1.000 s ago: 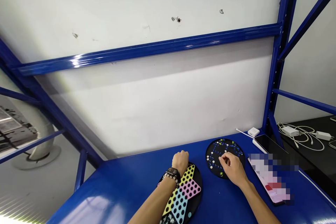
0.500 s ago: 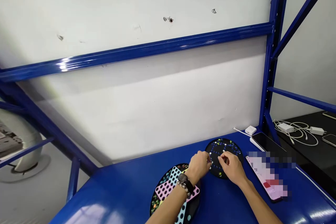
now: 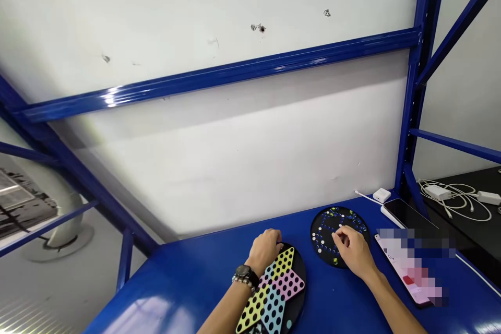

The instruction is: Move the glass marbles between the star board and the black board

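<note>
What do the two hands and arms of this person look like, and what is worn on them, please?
The left hand is ungloved; on its wrist are a black-strapped watch and, next to it, a bracelet of pale beads. The right hand is also ungloved, its wrist unadorned. No sleeves show.

The round black board carries a star patterned in yellow, pink and light blue with black dots. Right of that board, a round black tray is speckled blue, white and yellow-green.

On table: game board left | round tray middle | phones right
</note>
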